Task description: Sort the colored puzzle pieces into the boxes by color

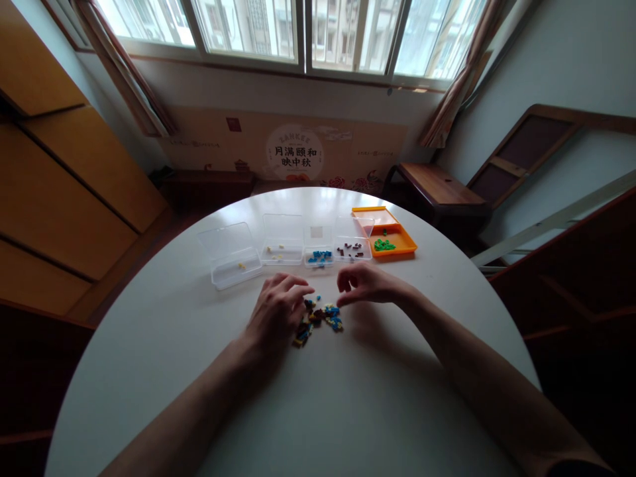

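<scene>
A small pile of loose toy building bricks (318, 317), blue, yellow and dark brown, lies mid-table. My left hand (278, 306) rests at the pile's left edge, fingers spread and slightly bent, some tips hidden behind others. Just beyond the pile on the right is my right hand (370, 283), its fingers curled and a gap showing between them and the thumb. I see nothing held in either hand. Behind the hands, a small clear box (318, 264) holds blue bricks, and a clear box (354, 258) beside it holds dark brown ones.
Two more clear boxes with open lids, one in the middle (282, 260) and one at far left (236, 276), contain a few pale yellow pieces. An orange case (403, 253) with green pieces stands at right. Everything sits on a round white table (348, 411).
</scene>
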A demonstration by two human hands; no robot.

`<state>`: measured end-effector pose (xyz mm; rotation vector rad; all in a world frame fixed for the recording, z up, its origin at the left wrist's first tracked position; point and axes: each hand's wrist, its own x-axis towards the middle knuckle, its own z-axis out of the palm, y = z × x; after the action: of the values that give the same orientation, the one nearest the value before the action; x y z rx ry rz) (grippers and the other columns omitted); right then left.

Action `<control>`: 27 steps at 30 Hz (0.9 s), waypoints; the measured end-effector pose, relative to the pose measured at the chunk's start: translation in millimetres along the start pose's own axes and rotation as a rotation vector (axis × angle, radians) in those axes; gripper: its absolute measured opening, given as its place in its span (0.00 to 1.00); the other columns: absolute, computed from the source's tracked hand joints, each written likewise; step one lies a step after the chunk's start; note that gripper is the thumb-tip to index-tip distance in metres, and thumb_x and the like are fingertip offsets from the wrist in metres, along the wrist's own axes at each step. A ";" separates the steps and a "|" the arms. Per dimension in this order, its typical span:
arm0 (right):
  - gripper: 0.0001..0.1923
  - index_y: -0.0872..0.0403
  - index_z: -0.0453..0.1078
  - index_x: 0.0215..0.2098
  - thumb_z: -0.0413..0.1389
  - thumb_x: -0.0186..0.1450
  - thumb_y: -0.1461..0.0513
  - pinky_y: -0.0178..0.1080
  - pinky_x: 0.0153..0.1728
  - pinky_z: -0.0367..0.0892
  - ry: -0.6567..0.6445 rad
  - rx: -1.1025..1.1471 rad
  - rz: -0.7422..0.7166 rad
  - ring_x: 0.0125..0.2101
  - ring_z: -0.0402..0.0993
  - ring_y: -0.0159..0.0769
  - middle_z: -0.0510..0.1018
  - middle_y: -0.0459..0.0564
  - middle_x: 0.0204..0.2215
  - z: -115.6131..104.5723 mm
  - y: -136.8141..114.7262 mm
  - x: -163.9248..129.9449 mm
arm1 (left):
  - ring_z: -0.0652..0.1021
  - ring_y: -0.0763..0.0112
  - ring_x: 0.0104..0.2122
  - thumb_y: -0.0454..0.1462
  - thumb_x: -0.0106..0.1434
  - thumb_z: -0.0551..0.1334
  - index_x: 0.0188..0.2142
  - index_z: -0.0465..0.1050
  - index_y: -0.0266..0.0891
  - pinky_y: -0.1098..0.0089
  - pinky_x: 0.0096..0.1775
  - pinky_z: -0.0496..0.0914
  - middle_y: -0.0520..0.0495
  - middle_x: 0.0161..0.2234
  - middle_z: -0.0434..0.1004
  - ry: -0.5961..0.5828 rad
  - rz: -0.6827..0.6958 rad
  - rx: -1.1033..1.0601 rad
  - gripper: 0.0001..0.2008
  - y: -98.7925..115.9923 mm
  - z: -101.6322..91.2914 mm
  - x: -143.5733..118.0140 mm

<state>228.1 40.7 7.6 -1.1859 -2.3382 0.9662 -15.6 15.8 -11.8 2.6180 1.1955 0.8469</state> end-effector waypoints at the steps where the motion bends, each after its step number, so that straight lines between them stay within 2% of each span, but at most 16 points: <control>1: 0.18 0.55 0.70 0.31 0.66 0.52 0.52 0.30 0.24 0.55 -0.114 -0.010 0.039 0.25 0.63 0.27 0.72 0.43 0.25 -3.9 -1.8 -2.5 | 0.72 0.60 0.44 0.30 0.61 0.55 0.39 0.76 0.40 0.57 0.48 0.65 0.46 0.40 0.78 0.030 -0.025 -0.014 0.12 -1.8 -1.3 0.4; 3: 0.24 0.54 0.68 0.34 0.69 0.46 0.51 0.30 0.24 0.53 -0.240 -0.098 0.086 0.26 0.63 0.28 0.72 0.42 0.26 -5.8 -7.5 -6.5 | 0.72 0.61 0.43 0.31 0.61 0.54 0.38 0.76 0.39 0.60 0.47 0.66 0.45 0.39 0.77 0.093 -0.080 -0.038 0.12 -5.1 -5.7 1.7; 5: 0.27 0.53 0.67 0.35 0.70 0.44 0.51 0.31 0.24 0.52 -0.264 -0.204 0.081 0.27 0.63 0.29 0.71 0.42 0.27 -1.3 -15.4 -8.9 | 0.73 0.64 0.38 0.33 0.61 0.53 0.36 0.74 0.38 0.63 0.43 0.67 0.46 0.35 0.77 0.146 -0.174 -0.053 0.11 -7.9 -12.8 3.5; 7: 0.25 0.53 0.66 0.34 0.69 0.45 0.50 0.31 0.24 0.50 -0.264 -0.259 0.055 0.27 0.62 0.30 0.71 0.42 0.27 5.6 -24.5 -9.9 | 0.73 0.68 0.29 0.34 0.61 0.53 0.34 0.72 0.38 0.68 0.34 0.67 0.50 0.27 0.74 0.135 -0.298 -0.063 0.09 -10.1 -22.3 5.1; 8: 0.25 0.53 0.66 0.35 0.68 0.47 0.50 0.31 0.24 0.50 -0.267 -0.268 0.043 0.27 0.62 0.30 0.71 0.43 0.27 8.8 -28.9 -9.9 | 0.71 0.70 0.25 0.35 0.60 0.54 0.33 0.71 0.38 0.70 0.31 0.65 0.52 0.24 0.71 0.079 -0.346 -0.068 0.08 -11.1 -27.7 5.6; 10: 0.23 0.53 0.66 0.36 0.67 0.50 0.51 0.31 0.25 0.50 -0.269 -0.279 0.026 0.27 0.62 0.30 0.71 0.43 0.27 13.8 -36.5 -9.4 | 0.68 0.73 0.21 0.38 0.59 0.56 0.31 0.70 0.38 0.72 0.27 0.61 0.55 0.20 0.67 -0.104 -0.374 -0.078 0.07 -12.9 -38.6 6.0; 13: 0.21 0.54 0.66 0.37 0.67 0.53 0.52 0.32 0.26 0.50 -0.228 -0.302 -0.001 0.28 0.63 0.30 0.72 0.44 0.28 20.6 -42.5 -7.3 | 0.68 0.73 0.21 0.46 0.59 0.59 0.29 0.68 0.39 0.73 0.25 0.59 0.54 0.21 0.68 -0.365 -0.357 -0.109 0.12 -14.9 -52.6 4.5; 16: 0.19 0.54 0.66 0.36 0.66 0.55 0.53 0.32 0.26 0.49 -0.144 -0.323 -0.048 0.29 0.63 0.31 0.73 0.46 0.30 31.2 -42.7 -4.1 | 0.68 0.73 0.23 0.53 0.53 0.63 0.29 0.68 0.39 0.74 0.24 0.58 0.54 0.23 0.69 -0.540 -0.343 -0.125 0.19 -15.1 -61.9 1.1; 19: 0.17 0.54 0.66 0.35 0.65 0.57 0.54 0.32 0.25 0.47 -0.067 -0.334 -0.080 0.27 0.62 0.30 0.73 0.46 0.30 42.5 -42.1 -0.8 | 0.68 0.72 0.24 0.53 0.47 0.68 0.31 0.68 0.40 0.74 0.24 0.56 0.55 0.24 0.69 -0.630 -0.312 -0.089 0.22 -12.6 -66.6 -2.6; 22: 0.16 0.55 0.66 0.35 0.65 0.57 0.54 0.32 0.26 0.48 -0.031 -0.306 -0.105 0.27 0.61 0.29 0.73 0.46 0.30 45.8 -43.2 0.9 | 0.68 0.71 0.24 0.51 0.46 0.69 0.32 0.67 0.41 0.73 0.24 0.54 0.54 0.24 0.70 -0.663 -0.270 -0.039 0.21 -8.6 -66.1 -5.6; 24: 0.18 0.55 0.66 0.34 0.66 0.55 0.54 0.31 0.26 0.49 -0.058 -0.264 -0.114 0.27 0.61 0.28 0.72 0.44 0.29 42.1 -43.8 0.4 | 0.68 0.71 0.25 0.48 0.48 0.68 0.30 0.67 0.40 0.73 0.25 0.53 0.53 0.25 0.71 -0.665 -0.244 -0.021 0.18 -5.9 -63.0 -7.0; 27: 0.19 0.54 0.65 0.31 0.68 0.52 0.54 0.31 0.25 0.49 -0.165 -0.233 -0.096 0.26 0.60 0.28 0.70 0.42 0.26 31.0 -41.6 -2.3 | 0.67 0.72 0.24 0.47 0.50 0.66 0.29 0.67 0.40 0.73 0.24 0.53 0.53 0.25 0.70 -0.664 -0.201 -0.020 0.15 -1.9 -57.4 -7.6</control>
<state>188.1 8.4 15.0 -1.1009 -2.6725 0.8031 -52.2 5.7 32.0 2.3923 1.1922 -0.0592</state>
